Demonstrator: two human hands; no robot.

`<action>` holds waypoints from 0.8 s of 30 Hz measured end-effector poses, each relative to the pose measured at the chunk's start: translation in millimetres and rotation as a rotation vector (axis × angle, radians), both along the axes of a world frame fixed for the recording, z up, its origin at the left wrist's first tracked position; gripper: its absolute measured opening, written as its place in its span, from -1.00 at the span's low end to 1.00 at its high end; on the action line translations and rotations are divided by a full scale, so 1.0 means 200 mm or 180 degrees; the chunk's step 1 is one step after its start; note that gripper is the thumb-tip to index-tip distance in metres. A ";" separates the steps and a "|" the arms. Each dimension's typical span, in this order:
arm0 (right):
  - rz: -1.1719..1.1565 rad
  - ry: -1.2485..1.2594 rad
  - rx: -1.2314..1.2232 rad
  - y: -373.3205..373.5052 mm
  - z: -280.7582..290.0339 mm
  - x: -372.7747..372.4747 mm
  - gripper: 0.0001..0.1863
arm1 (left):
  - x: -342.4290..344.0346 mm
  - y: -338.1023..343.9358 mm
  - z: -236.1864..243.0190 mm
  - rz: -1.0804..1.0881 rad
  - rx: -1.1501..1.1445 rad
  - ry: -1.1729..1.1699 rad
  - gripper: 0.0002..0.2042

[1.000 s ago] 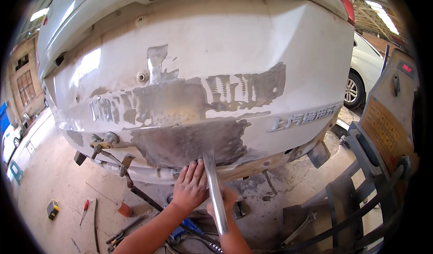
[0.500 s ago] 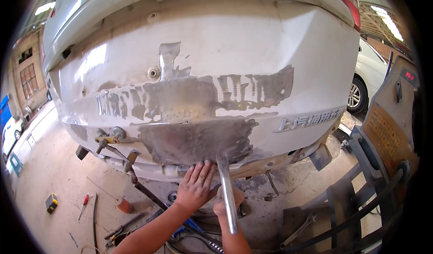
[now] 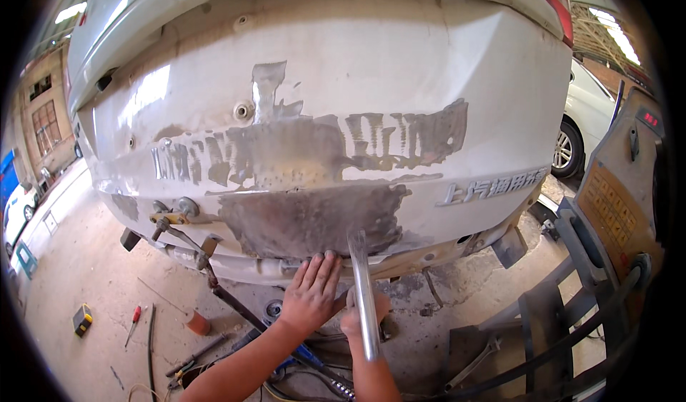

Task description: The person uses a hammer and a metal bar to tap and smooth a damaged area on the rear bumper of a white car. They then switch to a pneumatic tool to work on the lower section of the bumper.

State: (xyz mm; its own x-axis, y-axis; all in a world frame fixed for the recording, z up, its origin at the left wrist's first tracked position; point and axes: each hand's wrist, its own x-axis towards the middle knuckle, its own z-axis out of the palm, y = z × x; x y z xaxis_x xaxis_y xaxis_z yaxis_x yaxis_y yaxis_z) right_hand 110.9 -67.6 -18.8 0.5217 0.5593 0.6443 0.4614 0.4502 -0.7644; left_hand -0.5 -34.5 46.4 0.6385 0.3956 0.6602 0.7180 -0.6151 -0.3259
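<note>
Bodywork seems the step in hand: the bar [image 3: 365, 295] ends over the tailgate [image 3: 493, 109]'s bare patch [image 3: 307, 223], touching or not I can't tell. My right hand [image 3: 350, 321] is behind the bar, its closure hidden; my left hand [image 3: 312, 291] lies flat at the lower edge, gripping nothing. Next, I judge, calls for keeping that one clear. White paint borders the dull patch; a screwdriver [image 3: 133, 323] lies on the floor [image 3: 78, 273].

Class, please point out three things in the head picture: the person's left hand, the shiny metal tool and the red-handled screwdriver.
Left hand [image 3: 311, 295]: head view, back of the hand.
Shiny metal tool [image 3: 364, 300]: head view, middle of its shaft.
Red-handled screwdriver [image 3: 136, 316]: head view, its handle.
</note>
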 end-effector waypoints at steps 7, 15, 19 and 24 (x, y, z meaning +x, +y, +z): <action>-0.0324 -0.0087 0.0466 0.03 -0.09 -0.01 -0.68 | 0.00 -0.01 0.01 -0.0035 -0.0014 0.0012 -0.40; -0.0241 -0.0255 0.0779 0.03 -0.02 -0.01 -0.54 | 0.00 -0.01 0.00 0.0041 -0.0042 0.0045 -0.38; -0.0269 -0.0118 0.1344 -0.05 0.18 -0.07 -0.32 | 0.00 -0.01 -0.01 -0.0036 -0.0275 -0.0066 -0.37; -0.0025 -0.0138 0.1332 -0.07 0.15 -0.06 -0.34 | 0.02 0.03 0.21 0.0209 -0.0126 -0.1078 -0.19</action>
